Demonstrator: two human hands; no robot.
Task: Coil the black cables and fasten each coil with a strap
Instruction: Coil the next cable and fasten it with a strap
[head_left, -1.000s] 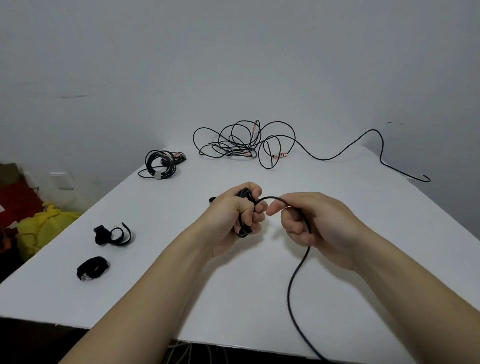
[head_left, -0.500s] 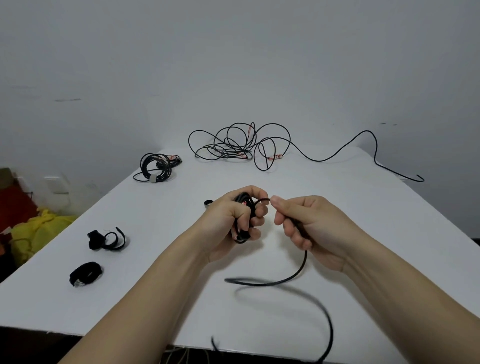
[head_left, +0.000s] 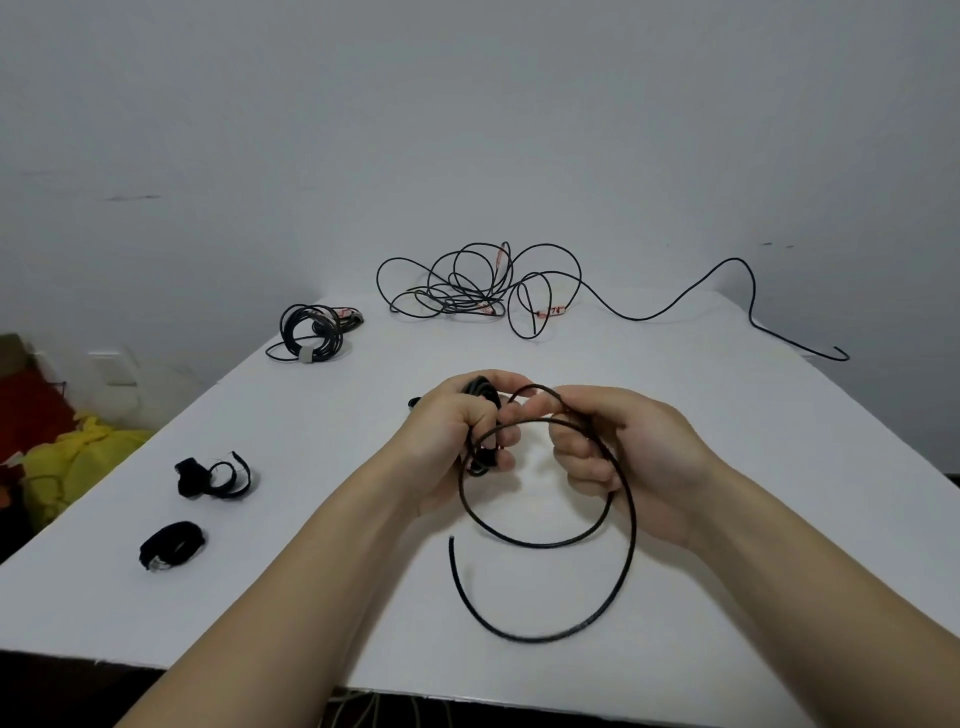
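Both hands work close together above the middle of the white surface (head_left: 727, 395). The left hand (head_left: 452, 447) has its fingers curled tight round a small wound bunch of the thin black round cable (head_left: 634, 519). The right hand (head_left: 644, 457), just beside it, curls its fingers on the same cable where it leaves the bunch. From the two hands the cable drops in two wide loose loops, one inside the other. Its free end points up near the left wrist; whether the lower loop touches the surface I cannot tell.

At the back, a loose tangle of black cable with small red tags (head_left: 467, 291) sprawls by the rear edge, one long tail snaking to the right edge. Left of it lies a wound black coil (head_left: 311, 327) bound with a grey strap (head_left: 306, 356). Near the left edge sit two black fabric straps, a half-open looped strap (head_left: 213, 478) and, nearer, a rolled strap (head_left: 171, 545), both well apart from the hands. Bare white surface lies between the hands and the tangle, to the right of the right hand, and along the near edge under the forearms. Beyond the left edge a yellow bag (head_left: 78, 457) sits low down.
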